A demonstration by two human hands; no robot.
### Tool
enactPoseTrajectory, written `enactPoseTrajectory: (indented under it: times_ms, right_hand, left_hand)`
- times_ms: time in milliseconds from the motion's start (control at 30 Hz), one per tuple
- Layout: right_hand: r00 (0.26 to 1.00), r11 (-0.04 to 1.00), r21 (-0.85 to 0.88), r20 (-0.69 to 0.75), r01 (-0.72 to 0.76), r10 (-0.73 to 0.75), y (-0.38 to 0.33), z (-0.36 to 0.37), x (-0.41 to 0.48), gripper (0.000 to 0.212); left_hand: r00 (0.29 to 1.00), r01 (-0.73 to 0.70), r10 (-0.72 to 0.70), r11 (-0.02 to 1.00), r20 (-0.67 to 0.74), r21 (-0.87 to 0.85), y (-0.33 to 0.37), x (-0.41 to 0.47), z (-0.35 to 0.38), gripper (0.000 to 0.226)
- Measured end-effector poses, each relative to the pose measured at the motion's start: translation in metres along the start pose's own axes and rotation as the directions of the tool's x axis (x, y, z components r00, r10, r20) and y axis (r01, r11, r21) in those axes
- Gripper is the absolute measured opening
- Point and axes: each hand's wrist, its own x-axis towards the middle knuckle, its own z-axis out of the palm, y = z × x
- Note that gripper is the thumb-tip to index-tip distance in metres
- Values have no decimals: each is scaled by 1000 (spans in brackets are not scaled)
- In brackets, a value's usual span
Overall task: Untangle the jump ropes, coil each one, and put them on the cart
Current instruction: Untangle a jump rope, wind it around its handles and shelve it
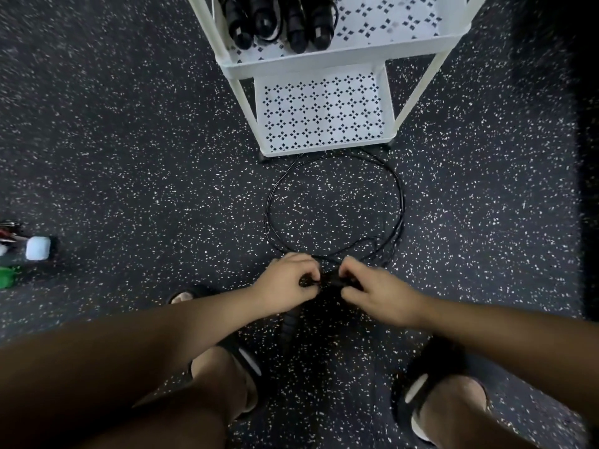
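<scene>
A white cart (308,64) stands on the dark speckled floor (129,140) at the top of the view. Its upper tray (389,30) has a perforated bottom and holds four black handles (282,24), which lie side by side at its left end with thin black cord looped around and between them. The right part of that tray shows only its patterned bottom. Below it, a lower tray (324,115) with the same perforated pattern sits close to the floor.

Just in front of the cart, one black jump rope (266,218) lies on the floor in a wide round loop, its far edge reaching the foot of the cart. The near end of the loop runs into the person's hands. The left hand (288,283) and right hand (372,290) are close together just above the floor, and the fingers of both are curled and pinch the black rope where its strands cross. A black rope handle (288,322) hangs below the left hand, between the feet.

The feet wear black slide sandals (428,377) and are planted on either side of the hands. At the left edge of the view, well away from the rope, a pale blue-white object (39,247) and something green (8,277) rest on the floor.
</scene>
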Motion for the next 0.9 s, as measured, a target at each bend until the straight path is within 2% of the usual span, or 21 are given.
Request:
enactPoseTrajectory:
  times_ms: [67, 167, 300, 433, 600, 767, 900]
  right_hand:
    - [1000, 999, 51, -25, 6, -5, -11, -26, -13, 9]
    - [996, 985, 172, -84, -3, 18, -29, -58, -37, 5]
    - [986, 908, 418, -163, 37, 35, -65, -92, -83, 23]
    - [976, 825, 556, -217, 100, 28, -99, -120, -131, 21]
    - [942, 788, 573, -336, 224, -23, -146, -153, -188, 22]
    - [836, 837, 454, -549, 307, -9, -206, -173, -227, 28]
    - [741, 701, 549, -670, 454, 45, -253, -177, -234, 28]
  left_hand:
    - [999, -30, 29, 999, -42, -24, 5, -2, -12, 13]
    - [1000, -3, 2, 998, -18, -67, 23, -8, -35, 21]
    - [998, 49, -45, 995, 50, -83, 56, -22, -76, 22]
    - [998, 57, -53, 992, 37, -117, 101, -35, -124, 20]
    - [998, -20, 14, 993, -54, -117, 180, -61, -187, 20]
    - [975, -103, 82, 990, -206, -93, 257, -99, -240, 22]
    - [943, -135, 115, 990, -314, -42, 311, -127, -265, 34]
